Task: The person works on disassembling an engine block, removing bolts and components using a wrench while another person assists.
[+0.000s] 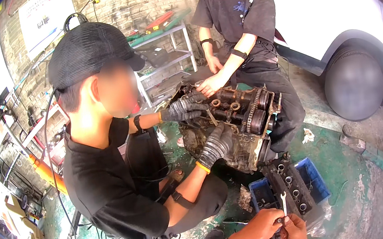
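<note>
1. Fingers of my right hand (295, 232) pinch the lower shaft of a wrench (284, 202); those of my left hand (262, 225) curl beside it, and I cannot tell whether they grip.
2. The wrench stands nearly upright, its slim, silvery metal ending in an open fork, before a long, dark cover (278, 180) pierced by ringed round holes.
3. That cover lies across a blue plastic bin (321, 180); I make out dark parts inside, mostly hidden.
4. Beyond, I see a greasy, brown-stained engine (199, 138) with a linked chain (251, 117) around round wheels.
5. A co-worker's striped knit gloves (216, 145) touch it, above green, scuffed floor (324, 150).
</note>
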Demonstrator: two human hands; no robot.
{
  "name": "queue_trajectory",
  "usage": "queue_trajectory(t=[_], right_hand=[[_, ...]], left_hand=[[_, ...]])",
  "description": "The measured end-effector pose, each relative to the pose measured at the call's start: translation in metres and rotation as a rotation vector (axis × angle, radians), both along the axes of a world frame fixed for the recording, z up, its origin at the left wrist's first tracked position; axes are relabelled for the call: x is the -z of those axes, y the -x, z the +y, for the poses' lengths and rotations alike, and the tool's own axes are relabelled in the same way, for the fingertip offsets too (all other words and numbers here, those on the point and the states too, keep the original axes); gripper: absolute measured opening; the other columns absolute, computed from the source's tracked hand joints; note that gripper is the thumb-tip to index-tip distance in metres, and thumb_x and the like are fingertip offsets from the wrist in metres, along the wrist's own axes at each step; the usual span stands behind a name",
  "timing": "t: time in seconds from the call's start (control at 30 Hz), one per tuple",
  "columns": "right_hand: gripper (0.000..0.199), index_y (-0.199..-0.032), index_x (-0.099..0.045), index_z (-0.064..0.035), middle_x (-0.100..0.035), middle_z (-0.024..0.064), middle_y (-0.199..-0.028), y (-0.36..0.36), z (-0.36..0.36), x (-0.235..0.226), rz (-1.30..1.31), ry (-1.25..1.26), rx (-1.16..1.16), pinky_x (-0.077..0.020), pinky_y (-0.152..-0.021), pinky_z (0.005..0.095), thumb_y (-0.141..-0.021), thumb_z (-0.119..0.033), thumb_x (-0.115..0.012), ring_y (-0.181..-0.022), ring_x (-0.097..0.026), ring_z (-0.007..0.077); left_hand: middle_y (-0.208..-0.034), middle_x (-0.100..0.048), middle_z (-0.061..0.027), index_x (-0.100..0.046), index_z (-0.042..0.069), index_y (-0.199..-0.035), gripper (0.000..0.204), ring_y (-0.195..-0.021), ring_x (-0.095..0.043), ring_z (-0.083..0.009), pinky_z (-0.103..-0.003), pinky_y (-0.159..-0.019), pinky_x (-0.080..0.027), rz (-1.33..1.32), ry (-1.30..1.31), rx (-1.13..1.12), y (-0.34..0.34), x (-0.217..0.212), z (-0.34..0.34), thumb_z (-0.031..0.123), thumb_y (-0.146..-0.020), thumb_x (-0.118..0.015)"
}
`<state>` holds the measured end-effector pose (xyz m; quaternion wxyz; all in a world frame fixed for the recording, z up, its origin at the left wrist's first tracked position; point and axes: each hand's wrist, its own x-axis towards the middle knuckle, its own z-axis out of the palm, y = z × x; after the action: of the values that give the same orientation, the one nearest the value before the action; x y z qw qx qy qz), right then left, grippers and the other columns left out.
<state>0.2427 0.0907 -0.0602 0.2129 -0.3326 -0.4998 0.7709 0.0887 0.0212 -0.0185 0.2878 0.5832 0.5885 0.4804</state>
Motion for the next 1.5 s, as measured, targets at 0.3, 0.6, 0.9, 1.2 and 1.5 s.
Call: queue_trajectory(t=[0.3,0.6,0.9,1.2,1.5], right_hand=[[0.021,-0.093,-0.059,-0.0066,-0.047,-0.0071,-0.062,-0.001,0.001,0.003,0.050,-0.019,-0.032,-0.0273,-0.043,0.0173,-0.096,-0.026,-0.052,-0.050,-0.038,0.0004],[0.022,-0.094,-0.059,-0.0059,-0.047,-0.0074,-0.061,0.001,-0.001,-0.005,-0.005,-0.015,-0.004,-0.0268,-0.043,0.0176,-0.096,-0.026,-0.052,-0.049,-0.037,0.0004],[0.023,-0.097,-0.060,-0.0047,-0.047,-0.0070,-0.061,0.000,0.000,-0.004,-0.005,0.034,-0.009,-0.0261,-0.042,0.0176,-0.096,-0.026,-0.052,-0.048,-0.037,0.0004],[0.023,-0.097,-0.060,-0.0043,-0.046,-0.0069,-0.060,0.000,0.000,0.001,0.022,0.022,-0.013,-0.0259,-0.043,0.0182,-0.096,-0.026,-0.052,-0.048,-0.036,0.0008],[0.024,-0.097,-0.060,-0.0041,-0.045,-0.0066,-0.060,-0.001,0.003,0.007,0.078,-0.023,-0.028,-0.0256,-0.043,0.0198,-0.096,-0.027,-0.052,-0.049,-0.036,0.0013]], left_hand=[[-0.082,-0.059,-0.0200,-0.059,-0.004,-0.093,0.016,-0.076,-0.059,-0.0390,-0.041,-0.066,-0.047,-0.026,0.032,-0.002,0.000,-0.001,0.000,0.003,-0.078,-0.062],[-0.084,-0.060,-0.0203,-0.058,-0.004,-0.095,0.018,-0.077,-0.059,-0.0395,-0.041,-0.067,-0.047,-0.006,0.012,0.005,0.001,0.006,0.000,0.003,-0.079,-0.062],[-0.082,-0.059,-0.0207,-0.057,-0.004,-0.093,0.016,-0.077,-0.059,-0.0394,-0.041,-0.066,-0.047,-0.012,0.020,0.002,-0.001,0.003,0.001,0.004,-0.079,-0.062],[-0.081,-0.059,-0.0204,-0.057,-0.003,-0.092,0.015,-0.076,-0.058,-0.0394,-0.040,-0.065,-0.047,-0.022,0.012,-0.005,-0.001,0.001,0.001,0.005,-0.080,-0.062],[-0.080,-0.058,-0.0213,-0.057,-0.003,-0.092,0.015,-0.074,-0.058,-0.0395,-0.040,-0.064,-0.046,-0.019,0.026,-0.002,-0.001,0.001,0.001,0.006,-0.082,-0.061]])
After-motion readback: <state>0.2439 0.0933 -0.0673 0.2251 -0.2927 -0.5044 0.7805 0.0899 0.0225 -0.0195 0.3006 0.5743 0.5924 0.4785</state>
